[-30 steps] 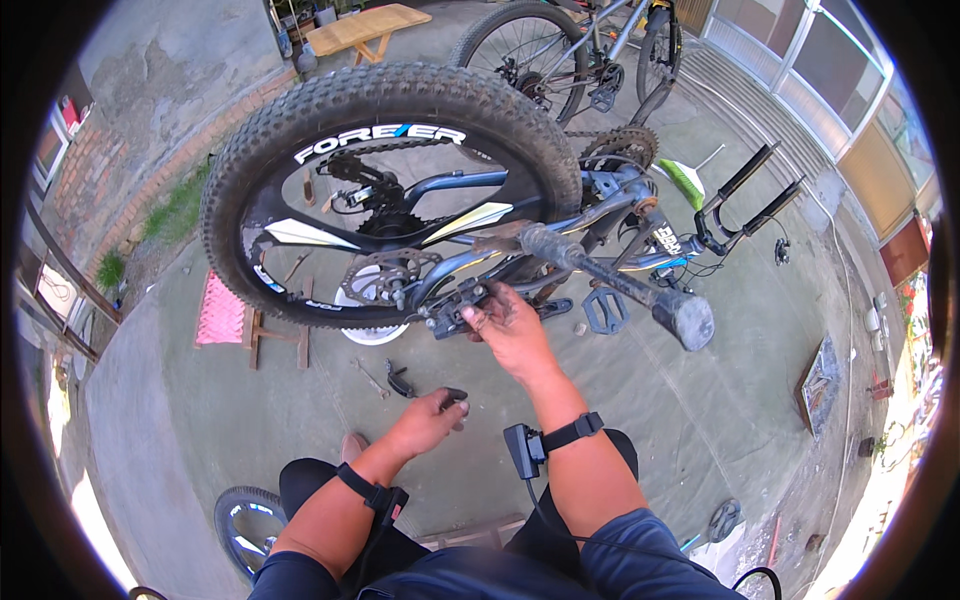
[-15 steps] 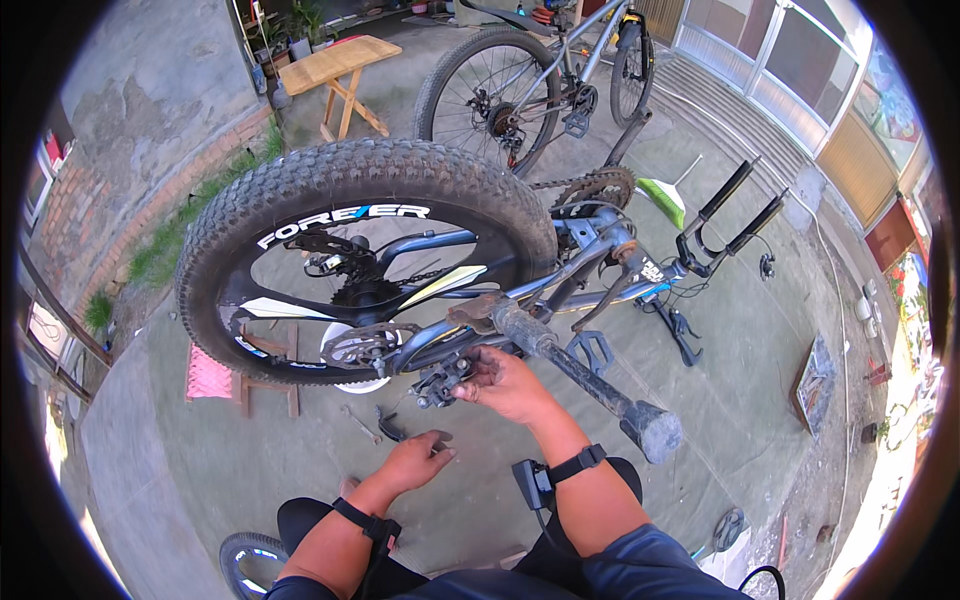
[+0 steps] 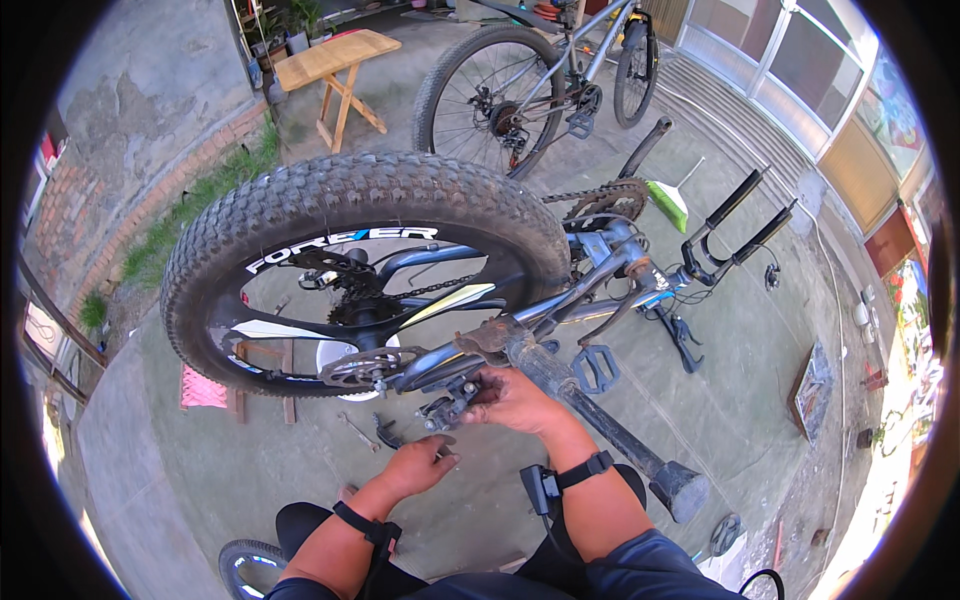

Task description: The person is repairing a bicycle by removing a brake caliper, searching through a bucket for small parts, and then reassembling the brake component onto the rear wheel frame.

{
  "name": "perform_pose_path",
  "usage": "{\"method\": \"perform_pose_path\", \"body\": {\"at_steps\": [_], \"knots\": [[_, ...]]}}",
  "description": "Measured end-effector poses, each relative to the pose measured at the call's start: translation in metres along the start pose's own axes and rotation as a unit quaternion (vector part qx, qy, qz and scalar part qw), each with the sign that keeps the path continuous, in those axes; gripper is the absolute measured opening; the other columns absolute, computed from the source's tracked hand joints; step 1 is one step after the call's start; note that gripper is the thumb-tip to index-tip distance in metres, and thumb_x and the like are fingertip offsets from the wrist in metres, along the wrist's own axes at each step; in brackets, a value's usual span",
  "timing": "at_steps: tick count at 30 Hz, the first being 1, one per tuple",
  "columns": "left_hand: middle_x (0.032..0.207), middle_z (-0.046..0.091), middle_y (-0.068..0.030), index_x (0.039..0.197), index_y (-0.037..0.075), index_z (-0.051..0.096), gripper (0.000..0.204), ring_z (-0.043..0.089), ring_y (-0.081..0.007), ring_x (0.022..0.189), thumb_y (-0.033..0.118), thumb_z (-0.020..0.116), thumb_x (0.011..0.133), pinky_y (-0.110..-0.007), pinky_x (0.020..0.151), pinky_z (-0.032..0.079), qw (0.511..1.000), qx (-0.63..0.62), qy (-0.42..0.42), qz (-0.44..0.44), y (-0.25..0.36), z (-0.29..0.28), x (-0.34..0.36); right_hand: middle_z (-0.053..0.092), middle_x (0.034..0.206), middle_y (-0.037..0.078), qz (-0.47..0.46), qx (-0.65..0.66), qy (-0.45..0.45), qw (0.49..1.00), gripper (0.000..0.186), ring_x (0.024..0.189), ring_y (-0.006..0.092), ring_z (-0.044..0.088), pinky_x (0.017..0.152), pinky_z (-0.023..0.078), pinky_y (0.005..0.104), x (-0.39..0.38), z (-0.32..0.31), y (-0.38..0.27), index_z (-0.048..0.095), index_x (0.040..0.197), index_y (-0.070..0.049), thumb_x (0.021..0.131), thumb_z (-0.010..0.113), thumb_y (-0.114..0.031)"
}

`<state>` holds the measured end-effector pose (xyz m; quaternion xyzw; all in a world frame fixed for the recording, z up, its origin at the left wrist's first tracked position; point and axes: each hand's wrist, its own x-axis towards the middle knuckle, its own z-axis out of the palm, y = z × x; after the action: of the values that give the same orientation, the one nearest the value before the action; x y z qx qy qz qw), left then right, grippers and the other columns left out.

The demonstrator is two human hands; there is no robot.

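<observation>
Pinched in my right hand (image 3: 510, 402) is a dark metal brake caliper (image 3: 446, 407), held just below the rear end of an upturned bicycle frame (image 3: 575, 290). My left hand (image 3: 416, 467) is beneath the caliper, apart from it, with thumb and fingers spread and nothing between them. The big knobby rear wheel (image 3: 365, 175) stands up at the left of the frame. A brake disc (image 3: 365, 368) shows at the wheel's near side, left of the caliper. A worn tubular post with a round end (image 3: 610, 420) slants past my right wrist.
A wrench (image 3: 357, 432) and a small black curved part (image 3: 386, 432) lie on the floor left of my hands. Behind the frame are a second bicycle (image 3: 540, 90), a folding wooden table (image 3: 335, 60) and a green broom (image 3: 668, 205). The fork (image 3: 735, 225) points up at right.
My right hand and the caliper have shifted slightly right and down, and the caliper's tilt has changed. The left hand has moved a little lower. The bicycle appears slightly larger and shifted.
</observation>
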<state>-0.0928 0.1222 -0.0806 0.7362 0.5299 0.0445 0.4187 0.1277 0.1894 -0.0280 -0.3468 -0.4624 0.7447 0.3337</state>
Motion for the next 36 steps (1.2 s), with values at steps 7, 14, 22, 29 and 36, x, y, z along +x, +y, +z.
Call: {"method": "perform_pose_path", "body": {"at_steps": [7,14,22,29,36], "knots": [[0.094,0.067,-0.0148,0.111,0.004,0.059,0.038,0.064,-0.0332,0.085,0.033,0.058,0.087,-0.041,0.077,0.050,0.999,0.015,-0.004,0.029,-0.003,-0.003,-0.001,0.066,0.098,0.008,0.033,-0.048,0.015,0.998,0.065,0.089,0.0133,0.061,0.081,0.049,0.0280,0.001,0.001,-0.009,0.051,0.124,0.002,0.070,0.083,-0.018],[0.096,0.066,-0.0152,0.112,0.003,0.058,0.038,0.064,-0.0333,0.087,0.031,0.058,0.087,-0.041,0.077,0.050,0.999,0.024,-0.011,0.032,-0.002,-0.009,-0.003,0.058,0.106,0.008,0.084,0.001,-0.003,0.996,0.071,0.098,0.0142,0.058,0.086,0.050,0.0278,0.002,0.006,-0.024,0.045,0.122,0.004,0.068,0.085,-0.016],[0.098,0.065,-0.0156,0.112,0.003,0.058,0.037,0.063,-0.0334,0.087,0.031,0.058,0.087,-0.041,0.077,0.050,0.998,0.042,-0.014,0.041,-0.002,-0.009,-0.003,0.066,0.091,0.005,0.050,-0.058,0.041,0.996,0.066,0.084,0.0102,0.058,0.079,0.047,0.0261,0.001,0.008,-0.022,0.054,0.121,0.000,0.068,0.085,-0.023],[0.100,0.064,-0.0172,0.113,0.004,0.057,0.038,0.063,-0.0334,0.088,0.031,0.058,0.087,-0.041,0.078,0.050,0.998,0.043,-0.021,0.035,0.001,-0.010,-0.003,0.066,0.089,0.004,0.051,-0.092,0.040,0.994,0.065,0.082,0.0082,0.057,0.078,0.047,0.0245,0.002,0.008,-0.022,0.056,0.118,-0.002,0.067,0.085,-0.029],[0.100,0.063,-0.0178,0.114,0.003,0.057,0.039,0.063,-0.0334,0.088,0.032,0.058,0.087,-0.041,0.079,0.050,0.998,0.049,-0.027,0.033,0.001,-0.010,-0.004,0.054,0.104,0.005,0.111,-0.120,0.040,0.986,0.070,0.096,0.0124,0.053,0.086,0.047,0.0280,0.002,0.012,-0.038,0.047,0.124,0.000,0.068,0.085,-0.019]]}}
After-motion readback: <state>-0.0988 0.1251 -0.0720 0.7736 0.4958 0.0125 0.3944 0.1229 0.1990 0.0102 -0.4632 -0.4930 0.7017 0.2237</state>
